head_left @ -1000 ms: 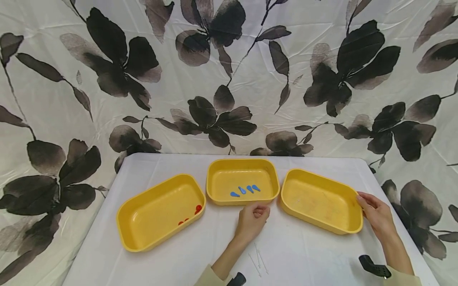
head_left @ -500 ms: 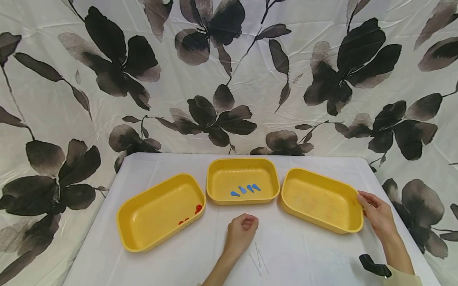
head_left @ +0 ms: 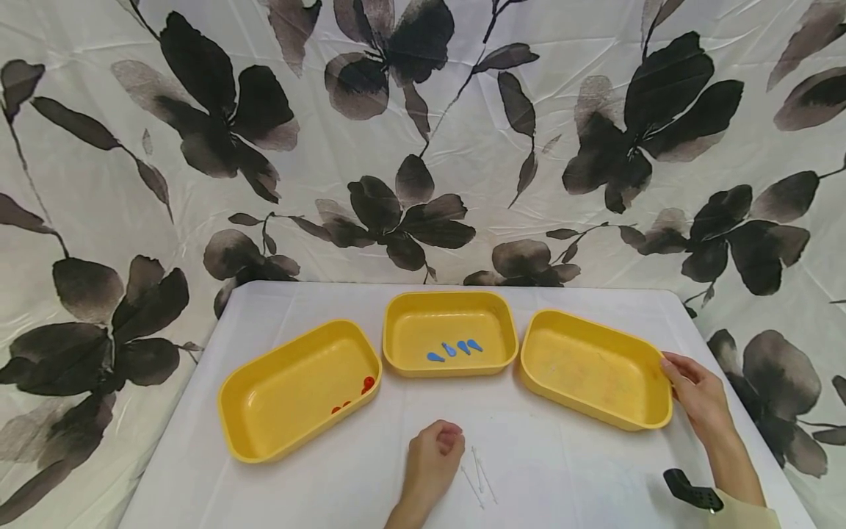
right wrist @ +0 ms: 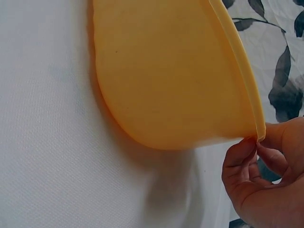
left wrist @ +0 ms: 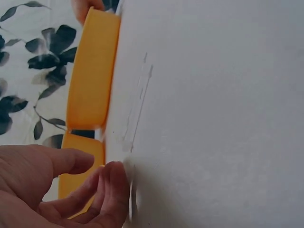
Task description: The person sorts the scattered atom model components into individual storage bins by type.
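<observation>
My left hand (head_left: 432,464) is over the table, left of several thin whitish sticks (head_left: 479,477). In the left wrist view its thumb stands apart from loosely bent fingers (left wrist: 116,185), and nothing shows between them. One thin stick or its shadow runs beside those fingertips. At the right, my right hand (head_left: 697,397) pinches the rim of a yellow tray (head_left: 595,419) between thumb and fingers; the right wrist view shows this grip at the tray's edge. No pieces show inside that tray.
A middle yellow tray (head_left: 449,371) holds several small blue drop-shaped pieces (head_left: 449,350). The left yellow tray (head_left: 264,389) has a few small red pieces (head_left: 368,383) along its near right side. Behind the white table (head_left: 568,485) hangs a flowered cloth (head_left: 423,147).
My left hand has drawn back from the middle tray's front edge, toward me and slightly left, to beside the sticks. The right hand stays on the right tray's rim.
</observation>
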Action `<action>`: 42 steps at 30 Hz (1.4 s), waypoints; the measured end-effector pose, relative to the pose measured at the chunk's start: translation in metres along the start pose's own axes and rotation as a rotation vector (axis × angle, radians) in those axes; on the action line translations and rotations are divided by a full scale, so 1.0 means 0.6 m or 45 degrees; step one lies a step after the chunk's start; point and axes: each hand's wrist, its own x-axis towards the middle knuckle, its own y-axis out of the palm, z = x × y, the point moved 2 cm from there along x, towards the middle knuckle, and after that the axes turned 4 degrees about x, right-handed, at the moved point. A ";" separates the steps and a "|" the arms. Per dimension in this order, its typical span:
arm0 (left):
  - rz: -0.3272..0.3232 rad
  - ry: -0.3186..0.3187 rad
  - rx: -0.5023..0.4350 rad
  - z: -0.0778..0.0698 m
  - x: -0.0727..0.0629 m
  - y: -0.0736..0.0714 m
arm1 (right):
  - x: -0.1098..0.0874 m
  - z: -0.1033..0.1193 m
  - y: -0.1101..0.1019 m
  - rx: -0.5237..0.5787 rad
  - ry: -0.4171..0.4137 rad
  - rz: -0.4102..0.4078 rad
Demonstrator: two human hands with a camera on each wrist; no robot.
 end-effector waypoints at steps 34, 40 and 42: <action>0.024 0.141 0.363 -0.003 -0.044 0.016 | 0.002 -0.002 0.000 -0.004 -0.013 -0.010; 0.002 0.129 0.319 -0.001 -0.038 0.008 | 0.003 -0.002 0.000 0.001 -0.010 -0.013; -0.004 0.135 0.301 0.000 -0.035 0.006 | 0.003 -0.002 0.000 0.005 -0.015 -0.011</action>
